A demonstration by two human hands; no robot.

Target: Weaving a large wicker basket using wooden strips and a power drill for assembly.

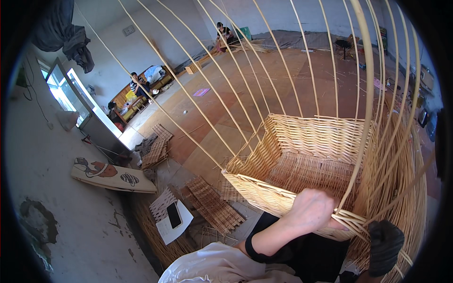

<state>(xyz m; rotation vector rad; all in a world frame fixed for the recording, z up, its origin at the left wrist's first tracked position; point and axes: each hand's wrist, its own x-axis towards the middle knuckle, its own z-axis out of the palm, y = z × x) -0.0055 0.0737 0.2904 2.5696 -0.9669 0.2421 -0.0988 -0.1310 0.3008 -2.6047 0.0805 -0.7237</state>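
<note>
A rectangular wicker basket (255, 185) of pale willow, with a browner woven base, sits tilted over my lap. Long willow rods (309, 61) rise from its rim and fan out past the top of the view. My bare left hand (311, 210) is closed over the near rim, its fingertips partly hidden. At the near right corner, where several rods bend and cross, my right hand (384, 245) wears a dark glove. It appears closed around willow rods there, whose ends come out beyond the glove; its fingers show only in part.
A thick bundle of loose rods (401, 188) lies along the right side. On the left are woven brown panels (212, 203), a phone (174, 214) on white paper, and a printed board (113, 175) against the wall. Two people sit farther off, one on a wooden bench (125, 96).
</note>
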